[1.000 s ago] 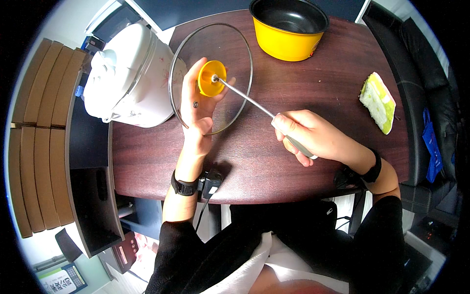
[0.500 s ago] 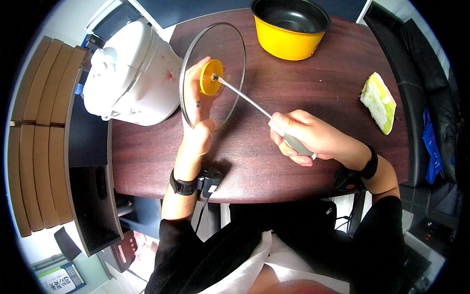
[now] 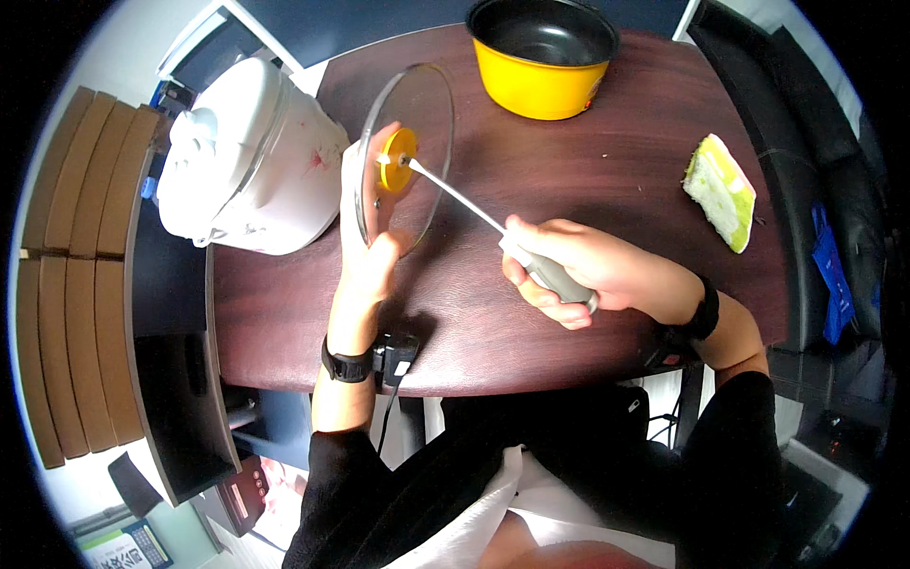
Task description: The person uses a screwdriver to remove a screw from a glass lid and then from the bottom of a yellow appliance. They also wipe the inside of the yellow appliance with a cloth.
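My left hand [image 3: 370, 267] grips a tilted, nearly upright glass lid [image 3: 430, 106] with a steel rim. At the lid's middle is a yellow round knob [image 3: 396, 147], with my fingers around and behind it, partly seen through the glass. My right hand [image 3: 592, 270] is closed on the grey handle of a screwdriver [image 3: 460, 196], whose shaft reaches to the centre of the knob. Whether the tip sits in a screw there is too small to tell. A small dark fitting shows on the lid below the knob.
A yellow pot [image 3: 538, 87] with a black inside stands at the back of the brown table [image 3: 664, 95]. A white rice cooker [image 3: 284, 190] is at the left, a green-and-white sponge pad [image 3: 720, 190] at the right. Stacked cardboard boxes [image 3: 76, 190] and a black sofa [image 3: 796, 114] flank the table.
The lid has turned more edge-on in my left hand. My right hand and the screwdriver sit slightly further left; the view itself has shifted a little.
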{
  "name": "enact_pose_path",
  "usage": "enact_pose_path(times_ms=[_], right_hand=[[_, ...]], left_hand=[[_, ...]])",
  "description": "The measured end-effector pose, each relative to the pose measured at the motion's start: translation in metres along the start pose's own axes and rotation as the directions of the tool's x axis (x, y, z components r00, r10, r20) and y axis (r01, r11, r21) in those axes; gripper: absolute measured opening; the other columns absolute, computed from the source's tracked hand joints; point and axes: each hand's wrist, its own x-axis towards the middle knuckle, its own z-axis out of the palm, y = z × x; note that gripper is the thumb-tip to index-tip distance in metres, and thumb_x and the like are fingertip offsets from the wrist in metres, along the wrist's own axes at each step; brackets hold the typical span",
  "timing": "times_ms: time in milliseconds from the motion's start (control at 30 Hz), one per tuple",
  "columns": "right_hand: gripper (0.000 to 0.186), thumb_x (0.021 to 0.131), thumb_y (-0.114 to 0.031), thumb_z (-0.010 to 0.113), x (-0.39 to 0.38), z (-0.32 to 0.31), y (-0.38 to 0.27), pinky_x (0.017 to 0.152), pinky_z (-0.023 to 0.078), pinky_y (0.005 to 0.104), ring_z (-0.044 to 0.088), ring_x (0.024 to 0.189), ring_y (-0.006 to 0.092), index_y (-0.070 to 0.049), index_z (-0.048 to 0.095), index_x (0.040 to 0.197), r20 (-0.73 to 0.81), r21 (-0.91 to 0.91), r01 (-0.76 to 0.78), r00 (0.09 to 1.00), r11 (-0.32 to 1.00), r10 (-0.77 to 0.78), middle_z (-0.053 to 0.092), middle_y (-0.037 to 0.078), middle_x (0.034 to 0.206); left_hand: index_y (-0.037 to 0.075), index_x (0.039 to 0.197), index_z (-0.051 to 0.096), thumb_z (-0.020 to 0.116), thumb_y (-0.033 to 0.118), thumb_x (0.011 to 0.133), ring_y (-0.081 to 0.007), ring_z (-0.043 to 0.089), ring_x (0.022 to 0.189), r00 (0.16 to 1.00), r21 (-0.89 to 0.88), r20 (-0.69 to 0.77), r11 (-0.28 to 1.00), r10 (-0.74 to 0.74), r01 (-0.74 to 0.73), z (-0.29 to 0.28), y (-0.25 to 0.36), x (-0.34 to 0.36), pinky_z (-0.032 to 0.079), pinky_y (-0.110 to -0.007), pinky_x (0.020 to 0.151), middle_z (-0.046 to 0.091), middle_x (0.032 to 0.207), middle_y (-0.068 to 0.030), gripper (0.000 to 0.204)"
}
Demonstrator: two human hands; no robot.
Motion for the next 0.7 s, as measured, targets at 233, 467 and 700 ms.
enact_pose_path(times_ms=[233,467,700], right_hand=[[0.035,0.099,-0.031,0.041,-0.028,-0.004,-0.035,0.036,0.037,0.0194,0.045,0.039,0.0063,-0.002,0.054,0.084,-0.269,-0.763,-0.053,0.932,0.644,-0.242,0.047,-0.001,0.054],[0.036,0.097,-0.038,0.045,-0.090,-0.010,-0.065,0.035,0.036,0.0168,0.043,0.038,0.0038,-0.007,0.054,0.082,-0.256,-0.912,0.033,0.732,0.409,-0.631,0.044,-0.004,0.053],[0.039,0.094,-0.044,0.048,-0.146,-0.010,-0.078,0.033,0.028,0.0170,0.037,0.036,0.0045,-0.008,0.051,0.080,-0.301,-0.925,0.041,0.527,0.377,-0.795,0.041,-0.004,0.051]], left_hand=[[0.004,0.135,0.039,0.052,0.036,0.076,-0.0278,0.042,0.126,0.988,-0.261,0.151,0.964,-0.012,0.052,-0.015,-0.003,0.012,0.041,-0.051,0.100,0.041,0.133,-0.0147,0.068],[0.001,0.129,0.046,0.045,0.034,0.074,-0.0318,0.047,0.120,0.961,-0.488,0.078,0.830,-0.267,0.270,-0.018,-0.005,0.011,0.042,-0.057,0.096,0.047,0.128,-0.0181,0.064],[0.000,0.127,0.048,0.041,0.045,0.082,-0.0331,0.051,0.115,0.973,-0.421,0.081,0.878,-0.215,0.229,-0.018,-0.003,0.014,0.044,-0.057,0.094,0.047,0.127,-0.0184,0.064]])
